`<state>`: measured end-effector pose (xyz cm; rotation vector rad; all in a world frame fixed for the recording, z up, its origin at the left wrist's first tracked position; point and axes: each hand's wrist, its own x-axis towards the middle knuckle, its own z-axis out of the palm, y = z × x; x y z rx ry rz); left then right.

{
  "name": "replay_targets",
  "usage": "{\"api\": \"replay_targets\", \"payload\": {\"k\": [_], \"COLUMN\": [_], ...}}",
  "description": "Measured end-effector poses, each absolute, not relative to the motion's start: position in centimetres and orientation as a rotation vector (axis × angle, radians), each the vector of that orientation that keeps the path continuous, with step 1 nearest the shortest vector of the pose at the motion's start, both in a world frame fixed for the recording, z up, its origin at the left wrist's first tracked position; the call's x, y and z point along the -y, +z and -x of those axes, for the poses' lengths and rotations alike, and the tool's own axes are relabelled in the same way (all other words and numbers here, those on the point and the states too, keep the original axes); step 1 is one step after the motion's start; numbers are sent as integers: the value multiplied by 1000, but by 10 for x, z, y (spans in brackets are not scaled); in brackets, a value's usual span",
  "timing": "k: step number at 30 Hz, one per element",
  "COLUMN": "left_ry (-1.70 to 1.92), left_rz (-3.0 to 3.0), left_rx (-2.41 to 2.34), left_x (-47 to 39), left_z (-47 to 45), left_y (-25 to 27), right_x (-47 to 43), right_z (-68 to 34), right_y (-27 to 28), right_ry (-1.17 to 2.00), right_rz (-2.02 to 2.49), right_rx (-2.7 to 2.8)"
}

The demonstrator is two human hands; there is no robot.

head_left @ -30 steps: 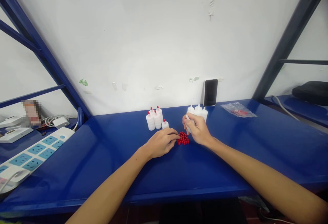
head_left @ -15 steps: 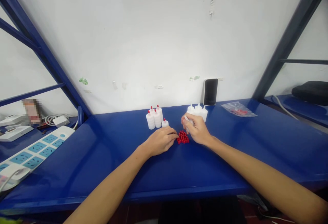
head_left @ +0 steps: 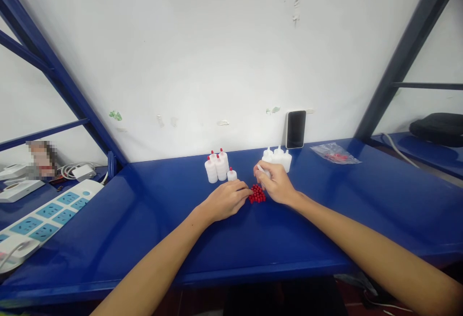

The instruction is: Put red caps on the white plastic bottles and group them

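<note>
My left hand (head_left: 228, 199) has its fingers drawn together at the left edge of a pile of small red caps (head_left: 258, 194); anything pinched in the fingertips is too small to tell. My right hand (head_left: 275, 181) is wrapped round a white squeeze bottle (head_left: 264, 171), tilted above the pile and mostly hidden by the fingers. Behind my left hand several white bottles (head_left: 217, 168) with red caps stand in a cluster, and one more capped bottle (head_left: 232, 175) is closer to it. Beyond my right hand are several uncapped white bottles (head_left: 287, 161) with bare nozzles.
The blue table (head_left: 152, 239) runs along a white wall. A dark-screened device (head_left: 296, 130) leans there, and a clear plastic bag (head_left: 336, 154) with red pieces lies to its right. At the left is a power strip (head_left: 54, 214); blue metal posts (head_left: 68, 79) frame the sides.
The view shifts slightly. Both hands stay nearly in place, the left at the red caps and the right holding the tilted bottle.
</note>
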<state>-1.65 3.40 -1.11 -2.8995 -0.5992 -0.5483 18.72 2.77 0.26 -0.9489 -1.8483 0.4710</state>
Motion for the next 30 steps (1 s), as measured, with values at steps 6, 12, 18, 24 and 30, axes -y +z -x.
{"api": "replay_targets", "payload": {"k": [6,12,18,24,30], "left_ry": [-511,-520,-530,-554,-603], "left_rz": [2918,2952,2965,2949,2964], "left_rx": [616,648,681,720,734], "left_x": [-35,-34,-37,-36,-38], "left_z": [18,18,20,23,25], "left_y": [-12,-10,-9,-9,-9], "right_x": [-27,-27,-28,-27,-27], "right_z": [-187,-187,-187,-187,-187], "right_y": [5,4,4,6,5], "right_ry": [457,450,441,433,418], "right_rz": [950,951,955,940,937], "right_rx": [1857,1866,1873,1881,1900]}}
